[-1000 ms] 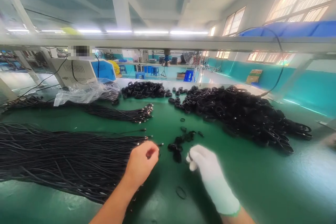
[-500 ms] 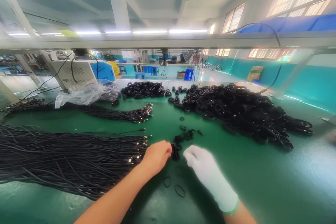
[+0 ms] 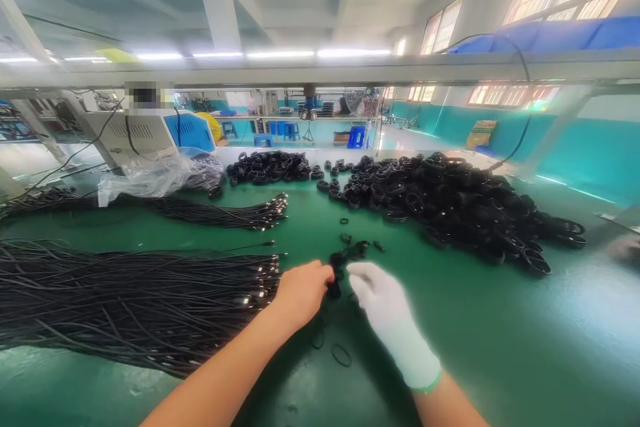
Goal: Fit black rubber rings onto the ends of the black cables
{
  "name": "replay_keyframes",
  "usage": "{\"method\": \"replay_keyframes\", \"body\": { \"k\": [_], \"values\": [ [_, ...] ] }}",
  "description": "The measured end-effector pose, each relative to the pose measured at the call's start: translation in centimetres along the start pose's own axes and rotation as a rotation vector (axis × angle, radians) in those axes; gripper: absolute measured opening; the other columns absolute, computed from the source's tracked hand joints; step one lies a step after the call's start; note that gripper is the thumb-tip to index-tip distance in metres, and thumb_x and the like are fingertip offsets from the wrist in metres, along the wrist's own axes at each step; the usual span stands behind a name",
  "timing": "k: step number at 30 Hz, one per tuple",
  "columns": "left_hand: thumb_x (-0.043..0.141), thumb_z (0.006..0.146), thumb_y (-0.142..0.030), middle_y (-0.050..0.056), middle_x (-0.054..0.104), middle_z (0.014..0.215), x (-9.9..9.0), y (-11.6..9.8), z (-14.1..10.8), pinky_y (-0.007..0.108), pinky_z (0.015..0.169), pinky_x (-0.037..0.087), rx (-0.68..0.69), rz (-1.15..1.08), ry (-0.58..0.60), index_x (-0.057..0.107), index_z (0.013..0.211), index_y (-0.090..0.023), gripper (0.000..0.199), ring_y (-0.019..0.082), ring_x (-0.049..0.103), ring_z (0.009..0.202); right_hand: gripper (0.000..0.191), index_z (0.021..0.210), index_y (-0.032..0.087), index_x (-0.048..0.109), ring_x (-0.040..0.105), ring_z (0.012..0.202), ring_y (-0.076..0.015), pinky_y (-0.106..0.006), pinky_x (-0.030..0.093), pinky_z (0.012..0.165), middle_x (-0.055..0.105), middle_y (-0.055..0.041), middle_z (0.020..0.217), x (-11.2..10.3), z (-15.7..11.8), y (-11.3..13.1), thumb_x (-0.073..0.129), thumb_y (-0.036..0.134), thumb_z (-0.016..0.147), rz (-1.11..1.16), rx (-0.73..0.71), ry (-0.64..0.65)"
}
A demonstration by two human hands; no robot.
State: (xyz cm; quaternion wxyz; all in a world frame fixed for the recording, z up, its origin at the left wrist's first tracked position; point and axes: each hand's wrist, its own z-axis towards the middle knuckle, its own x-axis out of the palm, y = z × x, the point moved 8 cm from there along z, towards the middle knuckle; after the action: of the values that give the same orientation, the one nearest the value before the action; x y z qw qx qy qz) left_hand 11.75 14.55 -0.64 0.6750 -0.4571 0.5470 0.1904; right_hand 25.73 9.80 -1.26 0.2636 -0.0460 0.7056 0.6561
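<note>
My bare left hand (image 3: 305, 288) is closed, with its fingertips against a small heap of black bands (image 3: 336, 280); whatever it pinches is hidden. Facing it from the right, my right hand (image 3: 377, 290) wears a white glove with a green cuff. Its fingers are curled together in a pinch, and anything between them is too small to make out. More crumpled black pieces (image 3: 356, 251) lie just beyond the fingertips. Two thin black rings are on the green table below the hands, the nearer one (image 3: 341, 355) in plain view, the other partly shaded.
Black cables with metal plugs (image 3: 130, 307) cover the left side, with a second bundle (image 3: 225, 213) behind. Coiled black cables (image 3: 450, 200) form a large pile at the right and a smaller one (image 3: 270, 167) at the back. Clear plastic (image 3: 145, 177) lies by a white-and-blue machine (image 3: 145, 133).
Both hands have shifted slightly, the left one towards the black heap. The gloved fingers reach out a little further than before. The view has tilted slightly.
</note>
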Motion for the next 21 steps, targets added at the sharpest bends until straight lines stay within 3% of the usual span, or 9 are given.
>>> {"method": "replay_keyframes", "body": {
  "k": [5, 10, 13, 16, 18, 21],
  "values": [
    [0.049, 0.077, -0.017, 0.002, 0.057, 0.087, 0.1, 0.1, 1.5, 0.030, 0.077, 0.040, 0.005, -0.184, -0.032, 0.059, 0.080, -0.022, 0.012, 0.019, 0.055, 0.087, 0.029, 0.098, 0.018, 0.062, 0.052, 0.056, -0.0145, -0.027, 0.044, 0.058, 0.064, -0.0017, 0.075, -0.1, -0.4, 0.3, 0.046, 0.033, 0.078, 0.045, -0.003, -0.030],
    [0.038, 0.086, -0.029, 0.002, 0.057, 0.072, 0.1, 1.4, -0.3, 0.023, 0.060, 0.046, -0.045, -0.493, 0.042, 0.053, 0.086, -0.015, 0.021, 0.012, 0.054, 0.062, 0.028, 0.094, 0.017, 0.061, 0.052, 0.054, -0.0137, -0.025, 0.043, 0.056, 0.063, -0.0025, 0.073, 0.5, -1.0, 1.0, 0.047, 0.036, 0.080, 0.129, -0.020, -0.018],
    [0.043, 0.084, -0.031, 0.002, 0.057, 0.072, 1.0, 1.6, -1.3, 0.022, 0.055, 0.045, -0.107, -0.860, 0.079, 0.052, 0.086, -0.012, 0.021, 0.009, 0.052, 0.056, 0.030, 0.096, 0.017, 0.059, 0.053, 0.056, -0.0139, -0.025, 0.043, 0.054, 0.063, -0.0037, 0.078, 1.8, -1.5, 1.4, 0.047, 0.040, 0.080, 0.173, -0.051, 0.055],
    [0.056, 0.076, -0.030, 0.001, 0.057, 0.067, 1.8, 1.6, -1.6, 0.021, 0.052, 0.042, -0.194, -1.223, 0.025, 0.054, 0.077, -0.011, 0.019, 0.008, 0.050, 0.052, 0.024, 0.090, 0.018, 0.059, 0.053, 0.061, -0.0142, -0.026, 0.044, 0.059, 0.060, -0.0033, 0.082, 1.5, -2.3, 2.3, 0.051, 0.038, 0.079, 0.061, -0.198, -0.079],
    [0.059, 0.074, -0.030, 0.000, 0.056, 0.061, 1.9, 1.1, -1.7, 0.021, 0.051, 0.042, -0.213, -1.271, -0.008, 0.054, 0.073, -0.012, 0.019, 0.009, 0.051, 0.051, 0.019, 0.081, 0.019, 0.059, 0.051, 0.062, -0.0143, -0.026, 0.042, 0.061, 0.058, -0.0022, 0.079, 1.6, -2.7, 2.8, 0.053, 0.036, 0.079, -0.048, -0.265, -0.126],
    [0.056, 0.074, -0.030, 0.000, 0.057, 0.057, 1.7, 0.1, -1.8, 0.023, 0.054, 0.044, -0.193, -1.248, 0.002, 0.055, 0.072, -0.012, 0.018, 0.010, 0.053, 0.052, 0.017, 0.080, 0.019, 0.061, 0.052, 0.064, -0.0147, -0.025, 0.041, 0.060, 0.059, -0.0015, 0.076, 2.4, -2.5, 2.3, 0.054, 0.034, 0.078, -0.019, -0.190, -0.021]
  ]
}}
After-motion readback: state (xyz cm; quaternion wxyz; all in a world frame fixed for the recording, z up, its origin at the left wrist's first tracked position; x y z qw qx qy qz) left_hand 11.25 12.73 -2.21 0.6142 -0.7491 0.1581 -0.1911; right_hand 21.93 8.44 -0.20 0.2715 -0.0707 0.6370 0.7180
